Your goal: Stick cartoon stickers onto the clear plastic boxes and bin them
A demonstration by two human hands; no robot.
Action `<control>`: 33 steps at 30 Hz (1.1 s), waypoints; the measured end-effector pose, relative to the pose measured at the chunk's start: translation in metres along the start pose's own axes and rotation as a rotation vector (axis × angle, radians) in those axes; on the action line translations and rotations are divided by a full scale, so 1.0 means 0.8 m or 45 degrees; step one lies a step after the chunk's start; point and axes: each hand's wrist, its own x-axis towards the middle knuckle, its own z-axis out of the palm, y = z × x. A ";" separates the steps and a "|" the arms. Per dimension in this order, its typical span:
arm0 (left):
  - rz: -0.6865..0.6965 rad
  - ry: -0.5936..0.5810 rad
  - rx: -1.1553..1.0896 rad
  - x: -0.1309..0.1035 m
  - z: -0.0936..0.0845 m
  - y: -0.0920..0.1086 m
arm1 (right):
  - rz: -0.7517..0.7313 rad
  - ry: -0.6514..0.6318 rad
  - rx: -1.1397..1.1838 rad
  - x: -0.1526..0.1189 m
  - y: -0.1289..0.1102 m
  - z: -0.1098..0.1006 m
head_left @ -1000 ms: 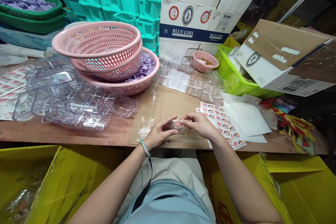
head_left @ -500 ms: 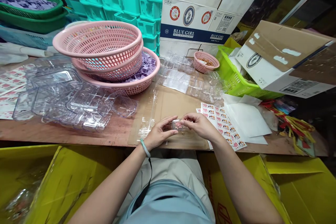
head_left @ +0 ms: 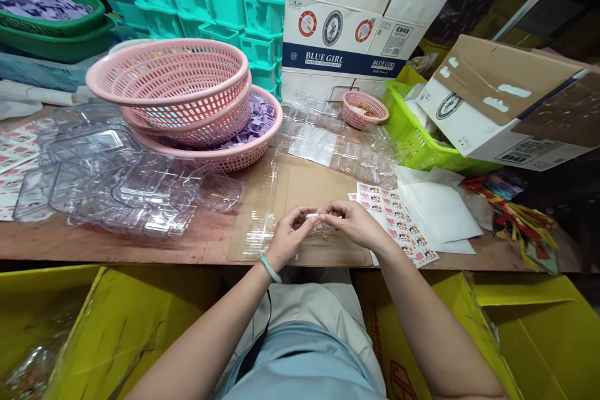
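Observation:
Between my hands, over the brown cardboard sheet (head_left: 300, 178), is a small clear plastic box (head_left: 321, 223) with pink bits showing. My left hand (head_left: 293, 234) pinches its left side between thumb and fingers, a green bangle on the wrist. From the other side my right hand (head_left: 349, 222) grips the box, fingertips closed and partly covering it. Just right of my right hand lie sticker sheets (head_left: 398, 219) with cartoon cats, overlapping white paper (head_left: 438, 209). Clear plastic trays (head_left: 323, 137) rest behind the cardboard.
Stacked pink baskets (head_left: 187, 106) and clear plastic shells (head_left: 126, 181) stand at the left. A small pink basket (head_left: 364, 109), a green crate (head_left: 417, 131) and an open carton (head_left: 497, 100) are back right. Yellow boxes (head_left: 154, 319) flank my lap below the table edge.
My left fingers have closed in on the small box, and the hands are nearer together. The box is tilted and more covered by fingers. The view has shifted slightly.

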 end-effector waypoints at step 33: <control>-0.110 -0.088 -0.124 -0.001 -0.004 0.008 | -0.320 0.569 -0.388 -0.031 0.021 0.030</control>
